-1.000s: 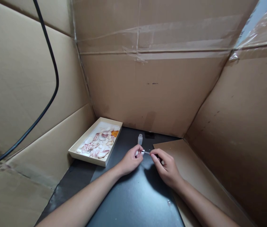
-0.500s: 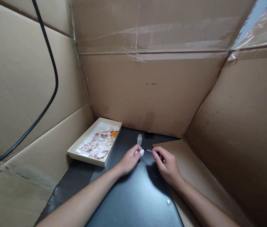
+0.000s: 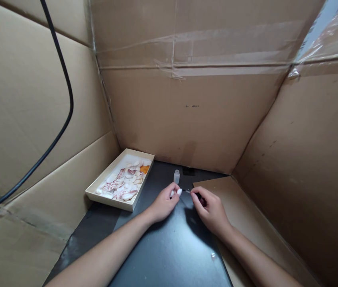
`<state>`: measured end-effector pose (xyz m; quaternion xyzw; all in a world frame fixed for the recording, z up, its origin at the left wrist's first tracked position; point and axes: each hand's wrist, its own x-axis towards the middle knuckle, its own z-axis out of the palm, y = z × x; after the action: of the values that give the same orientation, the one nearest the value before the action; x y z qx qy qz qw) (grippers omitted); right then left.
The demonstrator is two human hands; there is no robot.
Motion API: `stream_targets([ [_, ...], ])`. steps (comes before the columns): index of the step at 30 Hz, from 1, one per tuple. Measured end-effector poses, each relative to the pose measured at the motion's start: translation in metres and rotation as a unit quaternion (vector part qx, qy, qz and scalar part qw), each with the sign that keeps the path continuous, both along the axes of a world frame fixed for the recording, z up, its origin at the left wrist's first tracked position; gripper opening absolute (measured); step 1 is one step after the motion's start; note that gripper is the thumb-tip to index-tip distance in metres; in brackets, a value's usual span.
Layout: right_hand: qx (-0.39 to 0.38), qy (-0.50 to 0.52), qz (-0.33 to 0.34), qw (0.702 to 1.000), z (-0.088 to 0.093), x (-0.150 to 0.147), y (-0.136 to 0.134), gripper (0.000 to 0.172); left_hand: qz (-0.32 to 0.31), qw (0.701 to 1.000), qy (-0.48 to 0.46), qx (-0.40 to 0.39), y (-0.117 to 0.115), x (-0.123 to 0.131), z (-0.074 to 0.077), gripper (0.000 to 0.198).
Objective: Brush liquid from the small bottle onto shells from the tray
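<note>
My left hand is closed, its thumb and fingers pinching a small white shell. Opposite it, my right hand grips a thin pale brush whose dark tip points left at the shell, a small gap apart. Part of the brush's handle is hidden inside the right fingers. Just behind my left fingertips stands a small translucent bottle, upright and without a cap.
A shallow cream box of shells, white, red-patterned and one orange, lies to the left on the dark tabletop. A brown cardboard sheet covers the right side. Cardboard walls enclose the table, and a black cable hangs at left.
My right hand has shifted slightly left with the brush. The white shell has turned a little in my left fingers; the bottle and box stay where they were.
</note>
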<state>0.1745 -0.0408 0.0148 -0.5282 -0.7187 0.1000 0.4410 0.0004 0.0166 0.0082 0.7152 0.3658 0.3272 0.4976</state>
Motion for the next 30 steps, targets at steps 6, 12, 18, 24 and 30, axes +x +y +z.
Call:
stream_targets([
  [6, -0.003, 0.003, 0.026, 1.0, -0.0016, 0.0009, 0.001, 0.017, -0.004, 1.0, -0.001, -0.002, 0.0, 0.0011, -0.0023, 0.014],
  [12, 0.006, 0.004, 0.034, 0.999, -0.0009, 0.001, 0.0011, 0.017, -0.005, 1.0, -0.002, -0.001, -0.0003, 0.001, -0.0015, 0.012],
  [18, 0.017, 0.011, 0.018, 1.0, -0.002, 0.0014, 0.0017, 0.018, -0.004, 1.0, -0.003, 0.002, 0.0011, 0.0014, -0.0043, 0.014],
  [24, 0.018, 0.017, -0.002, 1.0, -0.0007, 0.0008, 0.0003, 0.017, -0.001, 1.0, -0.002, 0.001, 0.0016, 0.0011, -0.0052, 0.013],
  [30, -0.008, 0.002, -0.005, 1.0, -0.0034, 0.0, -0.0008, 0.017, 0.004, 1.0, -0.013, 0.003, 0.0023, 0.0004, -0.0049, 0.014],
])
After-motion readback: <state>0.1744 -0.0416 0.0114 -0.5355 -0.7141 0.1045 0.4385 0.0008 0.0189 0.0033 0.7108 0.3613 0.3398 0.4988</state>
